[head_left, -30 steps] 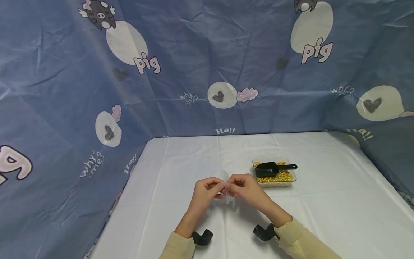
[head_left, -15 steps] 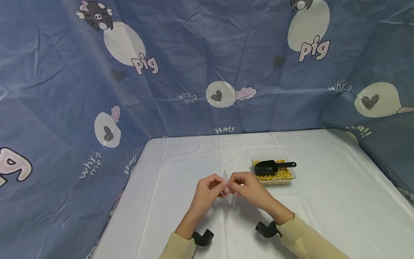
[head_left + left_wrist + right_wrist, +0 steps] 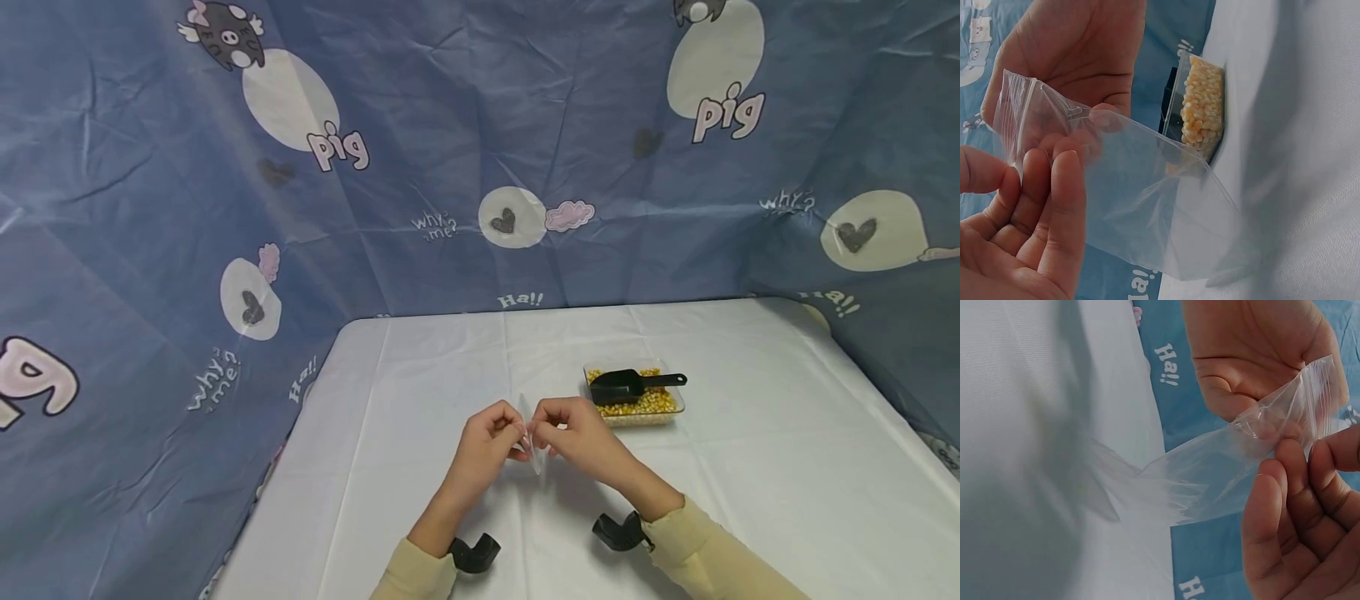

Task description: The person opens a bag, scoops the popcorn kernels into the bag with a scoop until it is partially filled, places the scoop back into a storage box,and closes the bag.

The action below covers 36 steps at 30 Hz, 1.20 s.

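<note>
A clear zip-lock bag [image 3: 1147, 187] hangs between the two hands above the table, looking limp and flat with nothing visible inside. My left hand [image 3: 486, 443] pinches its zip strip from one side with thumb and fingertips. Opposite it, my right hand [image 3: 577, 435] pinches the same zip end, its fingertips almost meeting the left ones. In the right wrist view the zip strip [image 3: 1317, 403] stands near the fingers of both hands. Whether the bag's mouth is parted cannot be made out.
Behind the right hand stands a clear plastic box [image 3: 637, 422] of yellow corn kernels [image 3: 654, 403]. A black scoop [image 3: 619, 387] lies on the corn, its handle pointing right over the rim. White cloth [image 3: 405, 392] covers the table, and a blue printed curtain [image 3: 420, 125] rises beyond it.
Both hands have shifted very slightly to the right while keeping their pinch on the bag. In the head view the bag has turned to a narrower, more edge-on strip.
</note>
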{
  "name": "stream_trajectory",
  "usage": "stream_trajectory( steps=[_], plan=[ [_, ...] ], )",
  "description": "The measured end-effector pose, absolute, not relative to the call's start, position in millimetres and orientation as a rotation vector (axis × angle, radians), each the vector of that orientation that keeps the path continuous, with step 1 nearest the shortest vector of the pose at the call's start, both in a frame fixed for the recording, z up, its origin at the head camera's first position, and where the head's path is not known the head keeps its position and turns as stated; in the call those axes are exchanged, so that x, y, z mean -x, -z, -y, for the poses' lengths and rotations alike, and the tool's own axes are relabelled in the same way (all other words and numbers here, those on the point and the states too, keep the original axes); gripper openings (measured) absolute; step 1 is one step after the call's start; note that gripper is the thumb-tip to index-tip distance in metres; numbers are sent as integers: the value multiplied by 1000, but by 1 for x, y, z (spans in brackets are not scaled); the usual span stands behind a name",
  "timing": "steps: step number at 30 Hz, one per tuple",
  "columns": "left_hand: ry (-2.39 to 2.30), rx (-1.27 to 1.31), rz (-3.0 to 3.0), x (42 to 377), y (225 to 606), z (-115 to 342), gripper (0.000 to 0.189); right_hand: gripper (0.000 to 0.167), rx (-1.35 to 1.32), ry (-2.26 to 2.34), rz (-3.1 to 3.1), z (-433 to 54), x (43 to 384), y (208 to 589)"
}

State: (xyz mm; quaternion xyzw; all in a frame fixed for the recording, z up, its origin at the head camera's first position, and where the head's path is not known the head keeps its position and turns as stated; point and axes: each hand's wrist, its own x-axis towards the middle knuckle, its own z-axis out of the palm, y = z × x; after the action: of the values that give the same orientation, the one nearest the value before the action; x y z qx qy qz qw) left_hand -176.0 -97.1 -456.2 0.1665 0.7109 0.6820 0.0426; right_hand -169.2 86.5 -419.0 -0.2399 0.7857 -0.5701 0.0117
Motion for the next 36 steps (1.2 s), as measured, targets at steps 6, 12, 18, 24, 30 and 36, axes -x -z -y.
stream_trajectory(
  steps=[6, 12, 18, 24, 30, 36],
  plan=[
    [-2076, -498, -2206, 176, 456, 97, 13, 25, 736, 1747, -2474, -89, 184, 444],
    [-2068, -453, -2232, 176, 458, 95, 14, 26, 747, 1728, -2480, -90, 185, 445],
    [-2076, -433, -2210, 177, 460, 96, 14, 25, 754, 1731, -2474, -92, 186, 447],
    [-2105, -297, -2243, 177, 456, 108, 14, 24, 682, 1790, -2498, -102, 189, 447],
    [-2060, -309, -2294, 177, 451, 115, 13, 22, 661, 1794, -2533, -111, 191, 443],
    [-1796, -359, -2653, 175, 449, 116, 20, 27, 748, 1553, -2793, -115, 192, 440]
  ],
)
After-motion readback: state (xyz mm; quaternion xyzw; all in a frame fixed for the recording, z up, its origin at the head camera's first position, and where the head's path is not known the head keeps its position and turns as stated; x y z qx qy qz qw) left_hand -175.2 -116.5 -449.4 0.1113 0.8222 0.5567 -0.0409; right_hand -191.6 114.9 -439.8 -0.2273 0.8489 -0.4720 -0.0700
